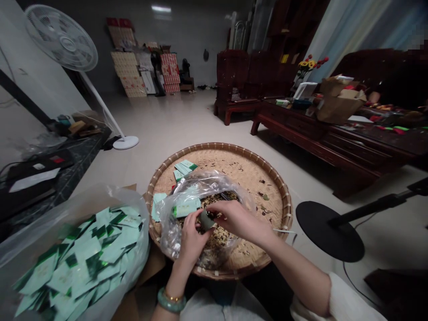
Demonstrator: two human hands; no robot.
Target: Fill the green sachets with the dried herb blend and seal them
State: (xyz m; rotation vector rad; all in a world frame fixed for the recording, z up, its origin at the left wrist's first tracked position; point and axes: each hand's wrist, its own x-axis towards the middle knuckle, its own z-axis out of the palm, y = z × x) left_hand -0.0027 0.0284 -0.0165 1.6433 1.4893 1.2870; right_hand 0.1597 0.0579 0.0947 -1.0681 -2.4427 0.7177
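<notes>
My left hand [190, 240], with a green jade bangle [171, 299] on its wrist, and my right hand [236, 219] meet above a round bamboo tray [257, 178]. Between their fingers is a small grey-green folded piece [206, 220], partly hidden by them. Under my hands lies a clear plastic bag [177, 214] holding a dried herb mix [214, 236] and pale green sachets [186, 207]. More sachets [183, 168] lie on the tray beyond the bag. To my left, a large plastic bag [80, 254] is full of pale green and dark green sachets [83, 263].
A white standing fan [67, 40] rises at left, beside a dark counter [67, 165]. A round black stand base [329, 231] sits on the floor at right. Behind the tray are a carved wooden table [327, 133] with cardboard boxes and stacked cartons [142, 62].
</notes>
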